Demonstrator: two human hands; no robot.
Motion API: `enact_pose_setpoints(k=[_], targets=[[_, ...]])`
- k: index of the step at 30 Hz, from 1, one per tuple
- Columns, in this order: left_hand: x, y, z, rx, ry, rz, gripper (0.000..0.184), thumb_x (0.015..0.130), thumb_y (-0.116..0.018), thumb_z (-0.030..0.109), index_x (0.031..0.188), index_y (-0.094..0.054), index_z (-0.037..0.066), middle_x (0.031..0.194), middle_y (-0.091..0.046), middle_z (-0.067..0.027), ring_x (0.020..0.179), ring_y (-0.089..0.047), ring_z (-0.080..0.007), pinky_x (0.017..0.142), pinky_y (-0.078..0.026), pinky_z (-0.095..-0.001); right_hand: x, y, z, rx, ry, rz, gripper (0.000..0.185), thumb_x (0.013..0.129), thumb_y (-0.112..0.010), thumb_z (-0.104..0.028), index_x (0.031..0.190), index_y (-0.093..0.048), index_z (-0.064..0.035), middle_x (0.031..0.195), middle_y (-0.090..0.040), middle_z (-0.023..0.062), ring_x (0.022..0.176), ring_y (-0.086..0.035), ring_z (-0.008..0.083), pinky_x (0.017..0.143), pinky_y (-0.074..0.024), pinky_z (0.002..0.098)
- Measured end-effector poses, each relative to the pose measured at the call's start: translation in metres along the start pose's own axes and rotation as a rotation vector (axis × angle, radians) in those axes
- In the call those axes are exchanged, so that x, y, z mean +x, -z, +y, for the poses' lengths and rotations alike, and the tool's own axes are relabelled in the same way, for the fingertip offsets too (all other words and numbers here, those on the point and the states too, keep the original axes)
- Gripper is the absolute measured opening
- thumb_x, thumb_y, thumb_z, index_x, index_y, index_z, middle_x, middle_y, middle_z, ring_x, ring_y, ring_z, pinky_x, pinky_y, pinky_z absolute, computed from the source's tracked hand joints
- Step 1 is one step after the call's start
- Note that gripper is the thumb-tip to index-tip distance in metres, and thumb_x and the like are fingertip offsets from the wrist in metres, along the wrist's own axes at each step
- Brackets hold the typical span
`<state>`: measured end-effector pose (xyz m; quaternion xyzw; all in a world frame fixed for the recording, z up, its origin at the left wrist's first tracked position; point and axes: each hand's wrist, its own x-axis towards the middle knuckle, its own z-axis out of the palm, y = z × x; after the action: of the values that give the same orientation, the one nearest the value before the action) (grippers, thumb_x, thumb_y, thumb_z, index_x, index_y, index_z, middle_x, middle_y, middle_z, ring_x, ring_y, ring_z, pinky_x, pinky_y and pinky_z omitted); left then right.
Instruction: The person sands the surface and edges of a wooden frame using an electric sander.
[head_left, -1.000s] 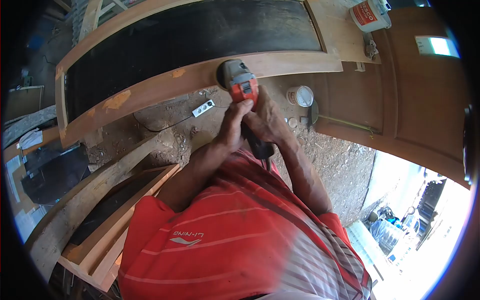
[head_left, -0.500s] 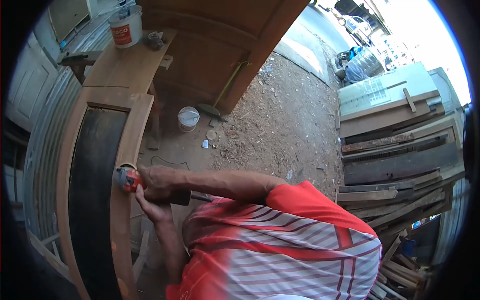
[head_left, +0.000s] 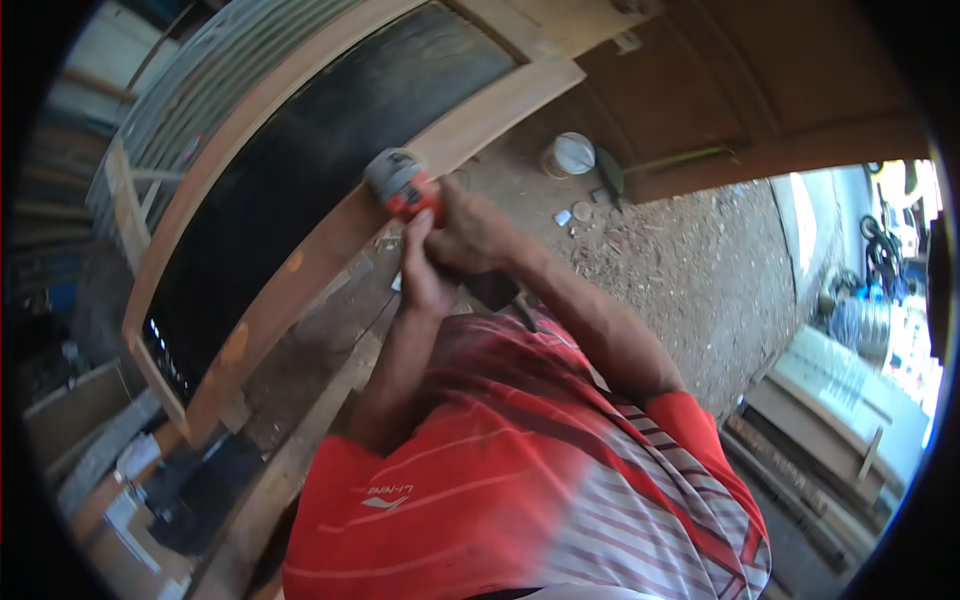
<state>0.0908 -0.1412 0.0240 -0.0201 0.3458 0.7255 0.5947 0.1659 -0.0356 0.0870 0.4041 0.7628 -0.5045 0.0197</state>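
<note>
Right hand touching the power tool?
Touching. The head view shows it: the right hand is wrapped around the power tool, with no gap between them.

Just before the grip [head_left: 450, 245], the angle grinder [head_left: 400, 187] overlaps the near rail [head_left: 490, 115] of the framed panel [head_left: 290, 170], with a bucket [head_left: 570, 155] to the right and stacked boards [head_left: 815, 415] behind right.

Ahead to your right, a white bucket [head_left: 572, 154] sits on chip-strewn ground [head_left: 690, 245] — near a yellow-handled tool [head_left: 685, 158] and a large brown panel [head_left: 800, 85]. You have stacked boards [head_left: 812, 425] at your right, a motorcycle [head_left: 882, 250] beyond — and corrugated sheeting [head_left: 225, 85] ahead-left.
</note>
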Motion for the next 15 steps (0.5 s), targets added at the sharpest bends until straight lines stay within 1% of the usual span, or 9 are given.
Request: enact_pose_setpoints(k=[2,4,7,9,10,11,13,14,15], targets=[[0.027,-0.022,-0.01,0.032,0.019,-0.073,0.058,0.102,-0.057,0.047,0.146,-0.052,0.009,0.135,-0.061,-0.0062,0.127,-0.058,-0.0208,0.109,-0.045,-0.04,0.013,0.02,0.025,-0.026,0.114,0.159,0.065,0.087,-0.068,-0.042,0.117,-0.049,0.0122,0.097,-0.067,0.0396,0.097,-0.069,0.0536,0.085,-0.0531,0.056],[0.042,-0.042,-0.026,0.024,0.039,-0.156,0.057,0.1,-0.06,0.045,0.144,-0.052,0.009,0.133,-0.061,-0.0061,0.124,-0.059,-0.0202,0.108,-0.046,-0.0391,0.005,0.047,0.032,-0.034,-0.002,0.171,0.065,0.086,-0.068,-0.043,0.125,-0.054,0.0073,0.11,-0.068,0.0332,0.107,-0.069,0.0458,0.092,-0.053,0.0479],[0.078,-0.077,-0.047,-0.003,0.067,-0.23,0.054,0.098,-0.065,0.042,0.139,-0.054,0.009,0.129,-0.061,-0.0064,0.121,-0.059,-0.0199,0.106,-0.047,-0.0391,0.019,0.087,0.066,-0.046,0.07,0.269,0.066,0.087,-0.067,-0.046,0.118,-0.054,0.0105,0.103,-0.069,0.035,0.105,-0.069,0.0482,0.089,-0.0525,0.0508],[0.107,-0.091,-0.065,0.011,0.083,-0.195,0.055,0.095,-0.067,0.042,0.137,-0.054,0.009,0.126,-0.062,-0.0075,0.118,-0.062,-0.0207,0.105,-0.048,-0.0386,0.031,0.111,0.084,0.016,0.096,0.288,0.062,0.087,-0.066,-0.044,0.117,-0.057,0.0092,0.103,-0.07,0.0314,0.102,-0.07,0.0418,0.087,-0.0528,0.0475],[0.124,-0.098,-0.071,0.013,0.074,-0.244,0.056,0.094,-0.068,0.042,0.137,-0.054,0.009,0.126,-0.063,-0.0079,0.118,-0.062,-0.0209,0.105,-0.049,-0.0387,0.035,0.123,0.09,0.047,0.107,0.296,0.06,0.087,-0.066,-0.043,0.117,-0.058,0.0086,0.104,-0.07,0.0296,0.101,-0.071,0.0386,0.086,-0.053,0.0459],[0.14,-0.105,-0.077,0.017,0.065,-0.293,0.056,0.093,-0.069,0.043,0.137,-0.055,0.009,0.125,-0.063,-0.0084,0.117,-0.063,-0.021,0.105,-0.05,-0.0388,0.04,0.135,0.093,0.055,0.089,0.311,0.058,0.087,-0.066,-0.042,0.115,-0.06,0.008,0.101,-0.071,0.0276,0.097,-0.071,0.0354,0.085,-0.053,0.0448],[0.156,-0.125,-0.079,0.006,0.152,-0.284,0.057,0.092,-0.069,0.042,0.136,-0.055,0.009,0.125,-0.063,-0.0092,0.118,-0.062,-0.0211,0.103,-0.051,-0.0394,0.046,0.155,0.095,0.071,0.048,0.342,0.053,0.087,-0.065,-0.04,0.111,-0.063,0.0068,0.096,-0.071,0.0235,0.089,-0.07,0.0292,0.081,-0.053,0.0427],[0.166,-0.133,-0.082,0.001,0.159,-0.317,0.058,0.091,-0.069,0.042,0.136,-0.055,0.009,0.125,-0.063,-0.0091,0.117,-0.063,-0.021,0.102,-0.052,-0.0399,0.055,0.164,0.105,0.102,0.071,0.315,0.048,0.087,-0.065,-0.039,0.107,-0.066,0.005,0.089,-0.071,0.0191,0.084,-0.068,0.0242,0.078,-0.0525,0.0415],[0.171,-0.14,-0.081,0.011,0.147,-0.305,0.057,0.091,-0.069,0.042,0.135,-0.055,0.009,0.124,-0.063,-0.009,0.116,-0.064,-0.0212,0.102,-0.052,-0.0399,0.058,0.17,0.104,0.103,0.077,0.324,0.047,0.088,-0.064,-0.038,0.106,-0.066,0.0049,0.088,-0.071,0.0182,0.083,-0.068,0.0239,0.078,-0.0525,0.0413]])
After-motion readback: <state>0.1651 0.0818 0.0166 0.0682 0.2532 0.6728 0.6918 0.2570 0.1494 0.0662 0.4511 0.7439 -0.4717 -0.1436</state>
